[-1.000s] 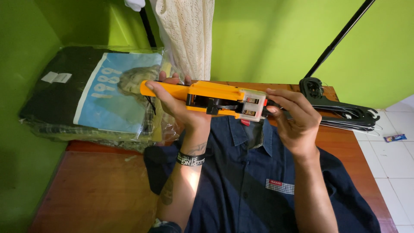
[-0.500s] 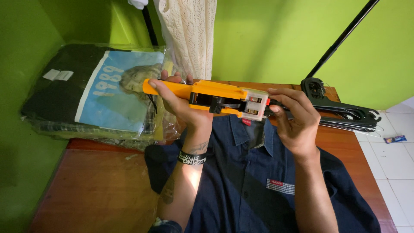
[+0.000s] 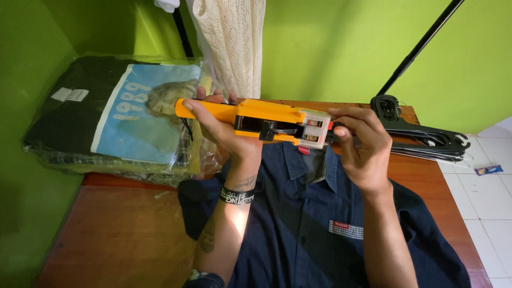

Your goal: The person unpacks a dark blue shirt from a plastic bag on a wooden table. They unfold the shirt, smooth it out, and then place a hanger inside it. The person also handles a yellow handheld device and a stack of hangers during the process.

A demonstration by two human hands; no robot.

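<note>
From the head camera, the left hand (image 3: pixel 226 136) is wrapped around the handle end of an orange tagging gun (image 3: pixel 256 120), fingers closed over it and palm turned up, a grip that steadies the tool level in the air. The right hand (image 3: pixel 358 146) sits at three o'clock from the left, its fingertips (image 3: pixel 341 113) pinched narrow on the clear front end of the gun, seemingly to work some small part there; what exactly they pinch is too small to tell. The gun hovers above the collar of a dark blue shirt (image 3: pixel 314 234) spread flat on the wooden table (image 3: pixel 122 240), probably laid out so the collar is within reach. At nine o'clock lies a stack of bagged folded garments (image 3: pixel 106 117); at three o'clock, black hangers (image 3: pixel 426 140); at twelve o'clock hangs a cream lace cloth (image 3: pixel 234 42).
</note>
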